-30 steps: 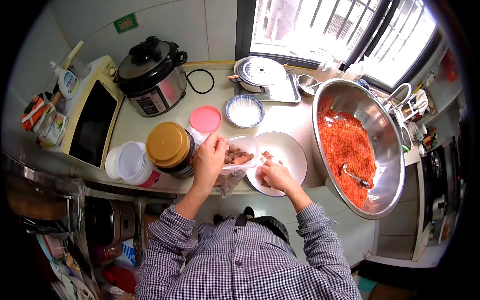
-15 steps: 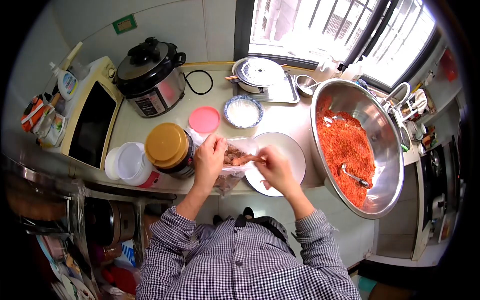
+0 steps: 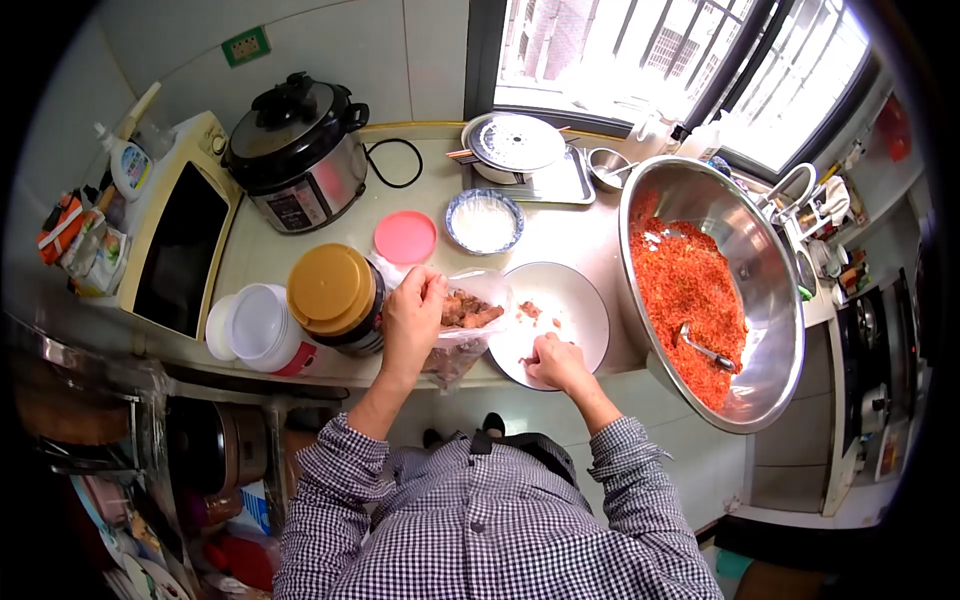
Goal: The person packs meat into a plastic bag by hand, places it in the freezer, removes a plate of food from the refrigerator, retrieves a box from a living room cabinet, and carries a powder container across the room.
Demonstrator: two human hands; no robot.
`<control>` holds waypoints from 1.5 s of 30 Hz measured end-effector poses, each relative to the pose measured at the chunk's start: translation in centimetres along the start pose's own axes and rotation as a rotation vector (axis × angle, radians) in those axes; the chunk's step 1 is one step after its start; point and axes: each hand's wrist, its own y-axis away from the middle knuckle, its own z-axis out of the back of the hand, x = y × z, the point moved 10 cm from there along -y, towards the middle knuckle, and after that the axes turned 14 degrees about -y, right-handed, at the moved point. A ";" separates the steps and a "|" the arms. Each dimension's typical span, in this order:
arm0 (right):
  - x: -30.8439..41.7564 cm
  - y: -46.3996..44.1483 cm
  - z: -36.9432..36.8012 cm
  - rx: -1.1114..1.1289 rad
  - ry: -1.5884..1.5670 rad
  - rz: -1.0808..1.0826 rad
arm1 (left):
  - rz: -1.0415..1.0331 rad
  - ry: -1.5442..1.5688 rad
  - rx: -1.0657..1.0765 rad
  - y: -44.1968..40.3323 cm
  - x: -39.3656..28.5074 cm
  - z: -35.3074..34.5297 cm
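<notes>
My left hand (image 3: 412, 322) pinches the rim of a clear plastic bag (image 3: 452, 358) and holds its mouth apart. Inside the bag lie brown, dried-looking chunks (image 3: 468, 311), whose kind I cannot tell. My right hand (image 3: 560, 362) is low over the near side of a white bowl (image 3: 588, 298), fingers curled together; what they grip is mostly hidden, though a brown bit shows by the fingertips. A few small brown pieces (image 3: 530, 309) rest at the bowl's far left.
To the right, a big steel basin (image 3: 775, 320) holds red chopped chili-like mash (image 3: 690, 290) and a spoon (image 3: 708, 350). On the left stand a gold-lidded jar (image 3: 330, 290), white tubs (image 3: 262, 325), a microwave (image 3: 180, 245) and a pressure cooker (image 3: 295, 160). A patterned bowl (image 3: 484, 220) and pink lid (image 3: 405, 237) sit behind.
My right hand has moved from the bag's mouth, where it held a brown chunk, down and right into the white bowl. Brown pieces now show in the bowl. The left hand stays on the bag.
</notes>
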 end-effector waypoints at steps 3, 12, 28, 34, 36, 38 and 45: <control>-0.8 0.2 0.6 0.039 -0.128 -0.086 | -0.018 0.002 -0.013 -0.1 -0.5 0.1; 13.0 -1.5 9.8 -0.298 -0.674 0.444 | -0.019 0.031 -0.001 0.0 -1.2 -0.2; -2.8 -6.7 2.3 -0.201 -0.250 -0.148 | 0.038 0.047 -0.001 0.7 0.2 -0.6; -2.1 -5.9 2.8 0.015 -0.261 -0.059 | 0.010 -0.041 -0.037 0.9 -0.3 0.4; -2.3 -4.7 4.6 -0.025 -0.307 -0.018 | 0.021 -0.060 -0.035 0.8 0.2 0.3; -4.7 -4.2 5.2 -0.081 -0.215 -0.063 | 0.015 -0.058 -0.043 0.8 0.5 0.2; -5.4 -3.5 2.3 -0.038 -0.354 -0.130 | 0.038 -0.023 -0.018 1.0 0.0 -0.6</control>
